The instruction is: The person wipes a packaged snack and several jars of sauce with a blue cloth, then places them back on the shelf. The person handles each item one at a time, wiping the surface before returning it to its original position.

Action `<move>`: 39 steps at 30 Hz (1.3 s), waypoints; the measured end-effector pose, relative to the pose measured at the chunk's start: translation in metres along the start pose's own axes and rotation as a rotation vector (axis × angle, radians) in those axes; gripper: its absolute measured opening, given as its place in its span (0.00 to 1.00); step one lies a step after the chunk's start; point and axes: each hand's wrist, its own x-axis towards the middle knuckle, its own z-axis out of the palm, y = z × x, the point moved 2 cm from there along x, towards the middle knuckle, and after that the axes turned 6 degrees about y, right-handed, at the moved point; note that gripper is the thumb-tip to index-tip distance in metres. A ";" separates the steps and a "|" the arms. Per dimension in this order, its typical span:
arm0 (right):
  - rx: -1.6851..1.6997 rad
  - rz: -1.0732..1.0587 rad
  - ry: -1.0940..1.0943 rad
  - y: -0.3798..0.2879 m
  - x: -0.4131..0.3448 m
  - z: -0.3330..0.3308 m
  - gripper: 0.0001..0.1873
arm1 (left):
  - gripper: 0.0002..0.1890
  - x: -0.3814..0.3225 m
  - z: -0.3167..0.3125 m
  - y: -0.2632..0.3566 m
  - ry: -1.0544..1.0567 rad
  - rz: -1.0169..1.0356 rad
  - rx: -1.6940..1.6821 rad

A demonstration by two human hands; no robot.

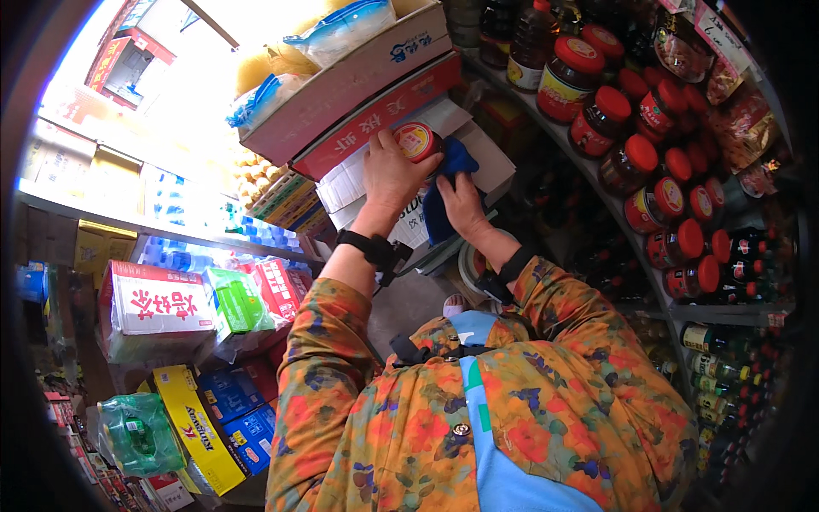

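My left hand (397, 169) grips a jar with a red lid (414, 141), its fingers and thumb around the lid's side. In my right hand (462, 201) is a dark blue cloth (458, 157), whose upper part lies against the jar's right side. The cloth's lower end hangs beneath the hand. Most of the jar's body is hidden by my hands and the cloth. Under both hands is a white cardboard carton (489, 173) with printing on it.
Along the right, a curved-looking shelf (592, 176) carries several red-lidded jars (611, 121) and dark bottles (532, 38). A box of bagged goods (345, 77) stands beyond my hands. Stacked cartons (157, 301) and a shrink-wrapped bottle pack (141, 435) line the left.
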 end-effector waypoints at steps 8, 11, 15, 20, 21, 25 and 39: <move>-0.425 -0.103 -0.102 0.022 -0.014 -0.010 0.27 | 0.49 0.003 -0.017 0.009 -0.301 0.152 0.034; -0.704 -0.151 -0.162 0.025 -0.014 -0.010 0.26 | 0.50 0.020 -0.024 0.005 -0.482 0.196 0.005; -0.929 -0.340 -0.129 0.016 -0.010 -0.021 0.24 | 0.48 0.031 -0.021 -0.001 -0.524 0.265 -0.056; -0.947 -0.400 -0.141 0.000 0.000 -0.027 0.22 | 0.43 0.029 -0.003 -0.002 -0.373 0.297 -0.122; -0.939 -0.368 -0.188 -0.003 0.000 -0.024 0.22 | 0.43 0.029 0.000 -0.001 -0.351 0.308 -0.097; -0.847 -0.365 -0.210 -0.017 -0.014 -0.009 0.26 | 0.41 0.025 0.003 0.005 -0.298 0.288 -0.013; -0.584 -0.126 -0.297 -0.004 -0.032 0.010 0.20 | 0.40 0.005 0.010 0.022 -0.144 0.206 0.089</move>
